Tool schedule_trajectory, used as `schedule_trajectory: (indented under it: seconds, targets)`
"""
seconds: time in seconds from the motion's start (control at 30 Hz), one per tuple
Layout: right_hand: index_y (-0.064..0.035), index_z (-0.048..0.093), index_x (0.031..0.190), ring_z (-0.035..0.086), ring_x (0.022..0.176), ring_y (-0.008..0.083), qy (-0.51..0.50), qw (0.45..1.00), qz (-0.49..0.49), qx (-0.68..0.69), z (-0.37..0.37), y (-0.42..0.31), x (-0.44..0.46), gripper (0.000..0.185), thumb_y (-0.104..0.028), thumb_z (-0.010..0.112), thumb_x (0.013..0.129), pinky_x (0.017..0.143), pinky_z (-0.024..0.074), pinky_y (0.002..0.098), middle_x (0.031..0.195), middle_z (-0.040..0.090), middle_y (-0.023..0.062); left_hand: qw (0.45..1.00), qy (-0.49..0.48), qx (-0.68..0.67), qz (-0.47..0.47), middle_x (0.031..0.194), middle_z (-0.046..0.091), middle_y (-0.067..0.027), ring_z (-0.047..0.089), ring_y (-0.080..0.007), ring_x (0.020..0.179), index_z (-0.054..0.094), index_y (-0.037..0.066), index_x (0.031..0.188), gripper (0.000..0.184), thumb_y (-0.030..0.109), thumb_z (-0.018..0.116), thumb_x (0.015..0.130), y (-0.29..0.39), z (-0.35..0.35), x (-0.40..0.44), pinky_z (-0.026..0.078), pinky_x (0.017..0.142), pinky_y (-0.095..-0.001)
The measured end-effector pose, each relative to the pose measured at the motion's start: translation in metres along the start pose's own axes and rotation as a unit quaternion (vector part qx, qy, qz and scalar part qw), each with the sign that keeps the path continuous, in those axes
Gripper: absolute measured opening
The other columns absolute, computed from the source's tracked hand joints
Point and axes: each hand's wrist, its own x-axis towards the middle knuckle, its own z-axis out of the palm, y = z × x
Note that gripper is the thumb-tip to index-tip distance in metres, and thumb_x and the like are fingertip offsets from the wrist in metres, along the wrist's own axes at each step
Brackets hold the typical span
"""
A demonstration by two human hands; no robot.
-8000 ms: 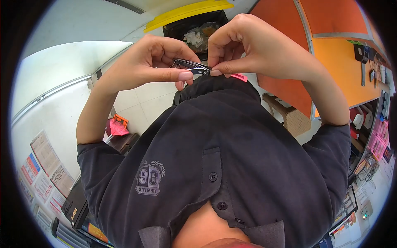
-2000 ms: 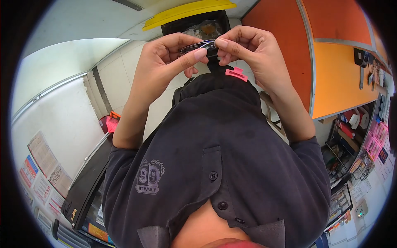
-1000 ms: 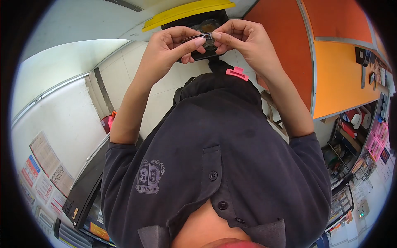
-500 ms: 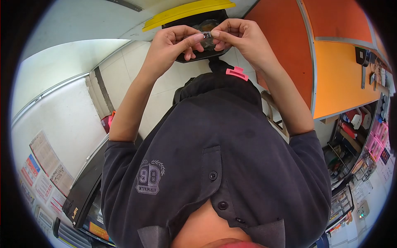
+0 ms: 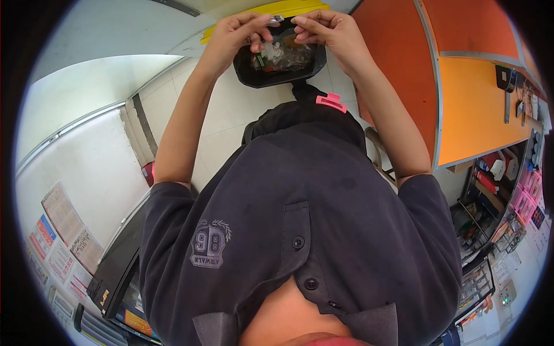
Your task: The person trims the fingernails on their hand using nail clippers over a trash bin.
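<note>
Near the top of the head view, my left hand pinches a small shiny metal nail clipper between thumb and fingers. My right hand is a short gap to its right, thumb and index finger pinched together. Whatever may be between those fingertips is too small to make out. Both hands are over a black bin holding crumpled clear and white wrappings. A pink claw clip is attached to the dark clothing at my lap.
Behind the bin is a yellow lid. An orange panel stands at the right, with shelves of small items below it. At the left are a white panel, papers and a black box-like object.
Both hands have moved up and away from my body, showing more of the bin. My right fingertips, earlier at the clipper's end, are now apart from it.
</note>
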Motion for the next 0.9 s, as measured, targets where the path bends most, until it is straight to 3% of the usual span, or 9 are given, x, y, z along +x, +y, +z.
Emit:
schedule_trajectory:
  seconds: [0.2, 0.4, 0.6, 0.7, 0.8, 0.9]
  targets:
    - [0.0056, 0.058, 0.101, 0.063, 0.074, 0.0143, -0.059, 0.99, -0.001, 0.129, 0.007, -0.021, -0.014, 0.027, -0.018, 0.053, 0.088, 0.073, 0.052, 0.0271, 0.082, 0.062, 0.0078, 0.952, 0.246, 0.18, 0.002, 0.063, 0.046, 0.0019, 0.04, -0.0037, 0.056, 0.062, 0.0, 0.089, 0.04, 0.037, 0.047, 0.09, -0.032, -0.022, -0.009, 0.036, 0.053, -0.0189]
    - [0.0043, 0.053, 0.108, 0.06, 0.074, 0.0104, -0.143, 0.961, 0.013, 0.235, 0.024, -0.045, -0.038, 0.03, -0.02, 0.043, 0.093, 0.076, 0.0525, 0.0285, 0.081, 0.056, 0.0045, 0.977, 0.151, -0.11, -0.105, 0.065, 0.035, 0.0044, 0.032, -0.0054, 0.055, 0.057, 0.0, 0.099, 0.039, 0.034, 0.039, 0.093, -0.055, -0.022, -0.038, 0.035, 0.056, -0.021]
    - [0.0022, 0.053, 0.101, 0.054, 0.067, 0.0087, -0.166, 0.938, 0.054, 0.298, 0.036, -0.054, -0.049, 0.027, -0.02, 0.04, 0.095, 0.069, 0.051, 0.0258, 0.078, 0.052, 0.0026, 0.979, 0.155, -0.112, -0.073, 0.072, 0.048, 0.0004, 0.044, -0.0063, 0.064, 0.052, -0.003, 0.103, 0.035, 0.029, 0.042, 0.093, -0.017, 0.001, -0.059, 0.041, 0.066, -0.0227]
    - [0.0014, 0.054, 0.101, 0.048, 0.064, 0.0073, -0.158, 0.936, 0.07, 0.308, 0.038, -0.056, -0.051, 0.026, -0.02, 0.04, 0.095, 0.063, 0.0475, 0.0232, 0.076, 0.05, 0.0011, 0.982, 0.155, -0.107, -0.006, 0.084, 0.058, -0.0057, 0.052, -0.0078, 0.072, 0.05, -0.002, 0.106, 0.029, 0.023, 0.047, 0.091, 0.013, 0.014, -0.069, 0.044, 0.075, -0.0249]
    - [0.0012, 0.055, 0.1, 0.045, 0.064, 0.0063, -0.141, 0.938, 0.085, 0.306, 0.041, -0.057, -0.053, 0.026, -0.02, 0.041, 0.095, 0.059, 0.0443, 0.0215, 0.074, 0.049, -0.0002, 0.988, 0.124, -0.072, 0.047, 0.094, 0.061, -0.0121, 0.056, -0.0106, 0.081, 0.048, -0.002, 0.109, 0.029, 0.018, 0.052, 0.089, 0.042, 0.024, -0.081, 0.045, 0.078, -0.0268]
    - [0.0013, 0.057, 0.098, 0.045, 0.063, 0.0058, -0.122, 0.94, 0.095, 0.305, 0.044, -0.057, -0.055, 0.026, -0.02, 0.043, 0.094, 0.058, 0.0432, 0.0207, 0.073, 0.049, -0.001, 0.986, 0.097, -0.098, 0.088, 0.095, 0.061, -0.0128, 0.058, -0.0136, 0.084, 0.049, -0.003, 0.108, 0.028, 0.011, 0.057, 0.085, 0.068, 0.038, -0.092, 0.047, 0.078, -0.0268]
